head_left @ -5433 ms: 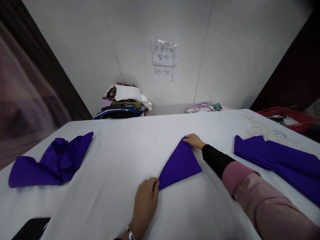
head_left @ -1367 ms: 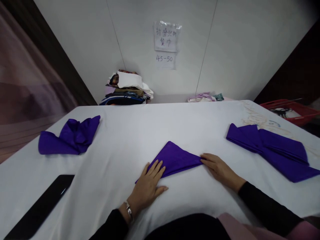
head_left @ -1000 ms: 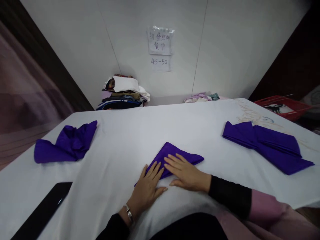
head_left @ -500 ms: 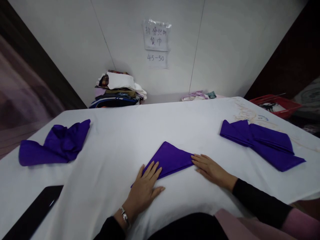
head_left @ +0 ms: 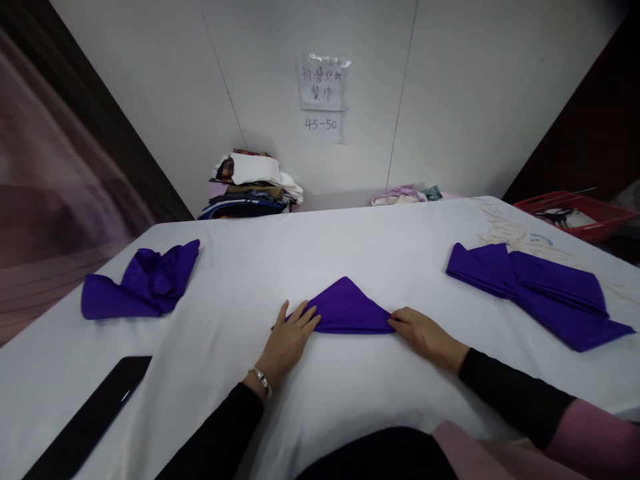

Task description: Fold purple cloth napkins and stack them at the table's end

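Note:
A purple cloth folded into a flat triangle (head_left: 345,310) lies on the white-covered table (head_left: 310,260), its point away from me. My left hand (head_left: 290,337) rests on its left corner with fingers spread flat. My right hand (head_left: 420,332) touches its right corner, fingers together and curled over the tip. Neither hand lifts the cloth off the table.
A crumpled purple cloth (head_left: 143,283) lies at the left, and a stack of folded purple cloths (head_left: 535,290) at the right. A black phone (head_left: 90,417) sits near the front left edge. Piled fabrics (head_left: 253,187) stand against the far wall, a red basket (head_left: 575,213) beyond the right edge.
The triangle has turned so its long edge runs level in front of me. My left hand slid up to its left corner, and my right hand stayed at the right corner.

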`<move>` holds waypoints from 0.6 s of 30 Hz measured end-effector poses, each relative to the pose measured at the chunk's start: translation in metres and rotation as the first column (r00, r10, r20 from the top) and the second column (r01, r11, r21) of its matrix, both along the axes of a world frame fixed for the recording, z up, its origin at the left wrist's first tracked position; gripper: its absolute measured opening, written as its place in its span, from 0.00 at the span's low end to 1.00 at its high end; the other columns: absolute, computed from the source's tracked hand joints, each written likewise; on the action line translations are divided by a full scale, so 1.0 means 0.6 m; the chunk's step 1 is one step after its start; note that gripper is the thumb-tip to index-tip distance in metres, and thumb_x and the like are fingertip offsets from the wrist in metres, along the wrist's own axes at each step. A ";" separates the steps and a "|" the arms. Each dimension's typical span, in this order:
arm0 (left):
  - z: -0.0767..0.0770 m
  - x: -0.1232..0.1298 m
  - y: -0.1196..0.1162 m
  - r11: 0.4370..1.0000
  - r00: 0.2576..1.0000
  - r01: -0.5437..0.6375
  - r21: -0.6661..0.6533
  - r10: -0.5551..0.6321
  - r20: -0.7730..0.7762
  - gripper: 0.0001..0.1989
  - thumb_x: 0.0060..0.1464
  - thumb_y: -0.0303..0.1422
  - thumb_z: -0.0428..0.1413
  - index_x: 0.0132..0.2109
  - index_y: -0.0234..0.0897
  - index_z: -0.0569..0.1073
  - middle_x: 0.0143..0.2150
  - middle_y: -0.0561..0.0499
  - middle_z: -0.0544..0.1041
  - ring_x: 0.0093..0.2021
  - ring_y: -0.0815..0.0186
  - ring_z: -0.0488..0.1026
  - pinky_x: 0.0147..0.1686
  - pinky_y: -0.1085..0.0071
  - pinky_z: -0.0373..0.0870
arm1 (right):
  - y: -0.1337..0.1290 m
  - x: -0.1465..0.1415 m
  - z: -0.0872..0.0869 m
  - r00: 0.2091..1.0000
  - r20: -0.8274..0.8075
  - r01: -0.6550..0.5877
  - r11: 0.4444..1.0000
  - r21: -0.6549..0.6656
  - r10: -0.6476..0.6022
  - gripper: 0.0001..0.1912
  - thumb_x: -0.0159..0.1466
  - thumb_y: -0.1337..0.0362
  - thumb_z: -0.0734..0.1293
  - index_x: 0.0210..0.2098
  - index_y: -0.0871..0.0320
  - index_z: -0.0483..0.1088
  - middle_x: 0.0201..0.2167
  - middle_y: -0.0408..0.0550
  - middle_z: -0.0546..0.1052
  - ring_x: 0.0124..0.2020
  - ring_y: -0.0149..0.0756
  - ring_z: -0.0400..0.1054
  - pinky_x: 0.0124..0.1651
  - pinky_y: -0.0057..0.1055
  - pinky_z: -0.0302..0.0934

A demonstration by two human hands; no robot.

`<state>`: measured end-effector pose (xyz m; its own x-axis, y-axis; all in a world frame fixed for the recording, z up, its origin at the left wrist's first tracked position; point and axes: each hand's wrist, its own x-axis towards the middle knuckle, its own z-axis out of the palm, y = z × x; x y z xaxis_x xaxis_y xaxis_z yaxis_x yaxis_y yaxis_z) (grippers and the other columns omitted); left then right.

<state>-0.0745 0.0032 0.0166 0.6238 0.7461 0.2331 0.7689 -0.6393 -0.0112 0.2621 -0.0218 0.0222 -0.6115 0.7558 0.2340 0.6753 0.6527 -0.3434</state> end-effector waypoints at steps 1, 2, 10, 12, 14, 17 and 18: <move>0.003 0.002 0.006 1.000 1.000 -0.012 -0.003 0.012 0.003 0.23 0.55 0.20 0.42 0.54 0.40 0.68 0.58 0.46 0.68 0.62 0.55 0.57 0.59 0.43 0.46 | -0.008 -0.005 -0.001 1.000 0.002 0.008 1.000 0.005 -0.008 0.17 0.68 0.66 0.52 0.41 0.57 0.71 0.35 0.51 0.73 0.36 0.40 0.65 0.40 0.36 0.60; 0.006 0.006 0.009 1.000 1.000 -0.027 -0.011 0.027 0.009 0.23 0.54 0.19 0.42 0.54 0.39 0.68 0.58 0.45 0.68 0.62 0.54 0.57 0.59 0.42 0.46 | -0.017 -0.011 -0.001 1.000 -0.002 0.008 1.000 0.008 -0.008 0.16 0.68 0.66 0.52 0.41 0.57 0.71 0.35 0.51 0.73 0.36 0.39 0.65 0.40 0.36 0.60; -0.004 0.098 -0.076 0.953 0.971 0.123 -0.277 -0.058 0.231 0.26 0.56 0.34 0.50 0.61 0.42 0.58 0.61 0.46 0.65 0.62 0.57 0.57 0.61 0.46 0.49 | -0.065 -0.035 0.046 0.990 0.034 -0.132 0.989 -0.062 0.134 0.17 0.62 0.74 0.54 0.44 0.57 0.69 0.35 0.50 0.73 0.36 0.38 0.64 0.39 0.35 0.60; -0.009 0.116 -0.097 0.942 0.958 0.141 -0.304 -0.053 0.281 0.28 0.54 0.38 0.52 0.61 0.43 0.57 0.61 0.46 0.64 0.62 0.56 0.56 0.61 0.48 0.50 | -0.061 -0.038 0.068 0.980 -0.011 -0.198 0.978 -0.068 0.198 0.18 0.61 0.75 0.55 0.47 0.57 0.67 0.38 0.51 0.72 0.39 0.38 0.65 0.41 0.36 0.60; -0.012 0.127 -0.107 0.940 0.945 0.122 -0.317 -0.012 0.327 0.27 0.54 0.37 0.53 0.60 0.41 0.59 0.60 0.46 0.65 0.61 0.56 0.58 0.60 0.48 0.52 | -0.052 -0.043 0.088 0.967 -0.079 -0.246 0.966 -0.079 0.240 0.19 0.60 0.75 0.56 0.48 0.56 0.66 0.40 0.52 0.72 0.41 0.38 0.65 0.44 0.36 0.61; -0.012 0.133 -0.112 0.944 0.904 0.049 -0.327 0.097 0.417 0.20 0.53 0.34 0.55 0.53 0.39 0.67 0.56 0.45 0.68 0.57 0.57 0.63 0.57 0.52 0.58 | -0.032 -0.062 0.109 0.950 -0.207 -0.263 0.956 -0.132 0.233 0.18 0.59 0.75 0.57 0.46 0.56 0.66 0.41 0.51 0.72 0.40 0.35 0.66 0.42 0.33 0.62; -0.010 0.133 -0.113 0.942 0.886 0.023 -0.334 0.136 0.444 0.16 0.52 0.33 0.55 0.50 0.39 0.69 0.54 0.45 0.70 0.54 0.57 0.64 0.54 0.54 0.61 | -0.024 -0.070 0.113 0.945 -0.248 -0.257 0.954 -0.157 0.213 0.17 0.59 0.75 0.57 0.45 0.55 0.66 0.40 0.50 0.72 0.40 0.35 0.66 0.41 0.32 0.62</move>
<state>0.0056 -0.0646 0.0103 0.4618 0.8589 0.2214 0.6712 -0.5016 0.5458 0.2200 -0.0361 0.0900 -0.7242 0.6399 0.2572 0.4007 0.6939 -0.5983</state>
